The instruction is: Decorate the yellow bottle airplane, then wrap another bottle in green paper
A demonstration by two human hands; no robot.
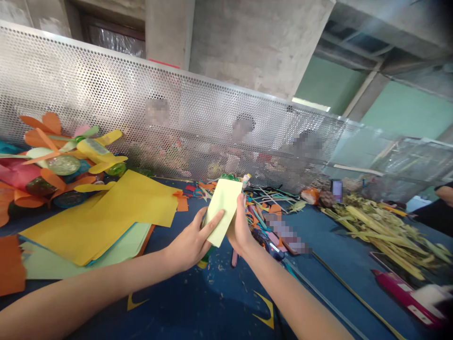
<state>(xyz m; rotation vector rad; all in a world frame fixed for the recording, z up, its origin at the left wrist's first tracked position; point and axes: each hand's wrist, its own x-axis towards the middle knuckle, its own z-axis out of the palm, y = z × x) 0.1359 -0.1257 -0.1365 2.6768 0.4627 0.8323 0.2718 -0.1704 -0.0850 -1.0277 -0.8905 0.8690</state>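
A pale yellow-green strip of paper (223, 208) lies over something green, which looks like a plastic bottle (231, 177); its ridged end shows above the paper and more green shows below. My left hand (193, 241) grips the lower left side, its index finger pressed flat on the paper. Along the right edge my right hand (240, 231) holds on, thumb pointing up, its other fingers hidden behind. A small white piece with a yellow tip (247, 179) sticks up beside the right thumb; I cannot make out what it is.
Yellow paper sheets (106, 212) overlap pale green ones at left, below several paper-petal flowers (63, 165). Coloured scraps (272, 208), a dark tool (269, 245) and dry husks (382, 231) lie rightward on the blue table (177, 302). A perforated metal screen (198, 118) stands behind; people show through it.
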